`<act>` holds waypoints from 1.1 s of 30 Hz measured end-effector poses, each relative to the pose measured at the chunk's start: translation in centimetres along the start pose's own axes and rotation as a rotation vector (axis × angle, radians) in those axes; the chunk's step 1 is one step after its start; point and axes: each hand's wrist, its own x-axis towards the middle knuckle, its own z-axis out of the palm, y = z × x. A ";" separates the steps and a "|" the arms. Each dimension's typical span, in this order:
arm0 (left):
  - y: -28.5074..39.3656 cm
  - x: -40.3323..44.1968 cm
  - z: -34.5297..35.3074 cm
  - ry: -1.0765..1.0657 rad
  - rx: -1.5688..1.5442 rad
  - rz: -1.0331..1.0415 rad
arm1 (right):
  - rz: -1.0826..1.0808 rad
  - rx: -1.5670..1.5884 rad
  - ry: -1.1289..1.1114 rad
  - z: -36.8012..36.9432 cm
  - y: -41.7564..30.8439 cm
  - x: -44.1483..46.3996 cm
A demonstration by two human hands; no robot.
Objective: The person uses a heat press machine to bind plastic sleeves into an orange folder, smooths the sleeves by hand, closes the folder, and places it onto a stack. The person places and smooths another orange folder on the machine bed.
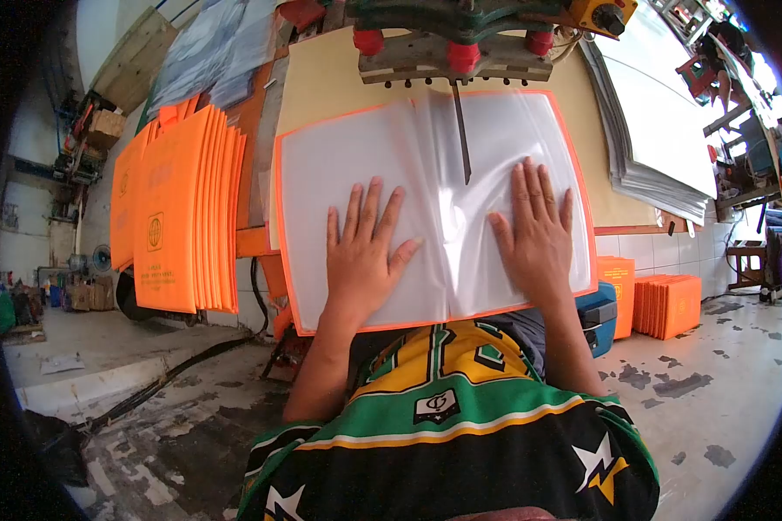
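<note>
An orange-edged folder lies spread flat in front of me, its inside covered by clear plastic sheets. My left hand rests palm down on its left half, fingers spread. On the right half lies my right hand, also flat with fingers apart. The plastic is wrinkled and shiny along the middle fold between my hands. Above the far edge hangs a machine head with red knobs, and a thin dark blade-like bar extends from it over the folder. Neither hand grips anything.
Stacked orange folders stand at the left, near a pile of clear plastic sheets. White sheets are piled at the right. More orange folders stand on the floor beside a blue case. A person is far right.
</note>
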 end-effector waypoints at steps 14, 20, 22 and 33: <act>-2.4 -1.1 -1.1 -0.028 -0.011 -0.025 | 0.042 -0.013 -0.050 -0.7 2.5 -0.6; -2.7 -1.6 -1.2 -0.036 -0.012 -0.041 | 0.066 -0.033 -0.057 -0.9 3.9 -1.4; -2.6 -1.5 -1.1 -0.032 -0.003 -0.039 | 0.065 -0.029 -0.055 -0.8 4.0 -1.5; -0.6 0.7 -0.2 -0.017 0.020 0.010 | -0.044 0.030 -0.019 0.1 -0.1 0.6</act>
